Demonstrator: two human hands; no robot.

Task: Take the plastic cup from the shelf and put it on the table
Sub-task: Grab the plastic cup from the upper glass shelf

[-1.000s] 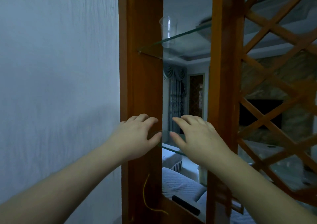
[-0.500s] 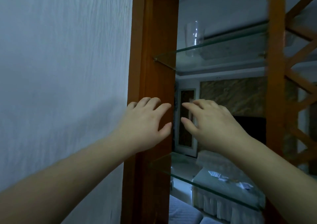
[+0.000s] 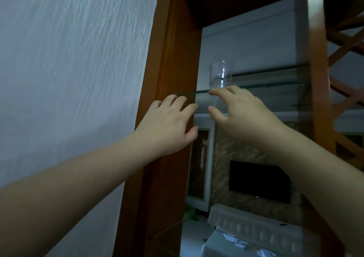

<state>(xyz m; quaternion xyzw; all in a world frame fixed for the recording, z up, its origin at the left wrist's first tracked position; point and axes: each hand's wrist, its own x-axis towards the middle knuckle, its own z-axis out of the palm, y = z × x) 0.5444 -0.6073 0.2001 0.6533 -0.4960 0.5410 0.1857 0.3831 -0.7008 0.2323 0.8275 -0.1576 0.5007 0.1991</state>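
Wall (image 3: pixel 74 64): pale grey-white, wavy raised texture.
Frame (image 3: pixel 173 64): orange-brown wood.
Lattice (image 3: pixel 346 46): same orange-brown, crossed diagonal slats.
Shelf (image 3: pixel 256 86): clear glass, green-tinted edge.
Cup (image 3: pixel 221 73): clear, colourless plastic.
Far wall panel (image 3: pixel 232 150): brown-tan marbled stone pattern.
Screen (image 3: pixel 260 182): black.

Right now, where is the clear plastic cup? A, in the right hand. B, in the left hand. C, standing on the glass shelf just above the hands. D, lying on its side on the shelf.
C: the cup stands upright on the glass shelf, with the right hand open just below it and the left hand open against the wooden frame.
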